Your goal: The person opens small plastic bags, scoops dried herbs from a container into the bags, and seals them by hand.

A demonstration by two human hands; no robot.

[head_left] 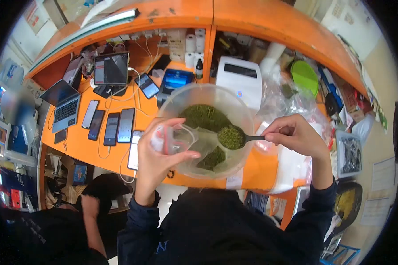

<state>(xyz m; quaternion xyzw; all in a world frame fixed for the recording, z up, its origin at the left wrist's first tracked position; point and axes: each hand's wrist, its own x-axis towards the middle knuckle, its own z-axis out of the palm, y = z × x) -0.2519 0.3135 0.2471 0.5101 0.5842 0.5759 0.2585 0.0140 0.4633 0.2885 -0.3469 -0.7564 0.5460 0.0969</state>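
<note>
My left hand (161,148) holds a small clear plastic bag (181,139) with its mouth spread, over the left side of a round translucent tub (176,164). Dried green herb (203,115) lies inside the tub. My right hand (292,134) grips the dark handle of a spoon (253,138) from the right. The spoon's bowl is heaped with herb (231,137) and hangs over the tub, to the right of the bag. A clear plastic sheet or bag also shows between the bag and the spoon; its edges are hard to make out.
Several phones (112,128), a laptop (65,108) and a tablet (111,69) are on the orange desk (86,148) at left. Behind the tub stand a card terminal (177,79) and a white printer (239,79). Plastic bags (292,99) lie right. Another person's arm (92,221) shows lower left.
</note>
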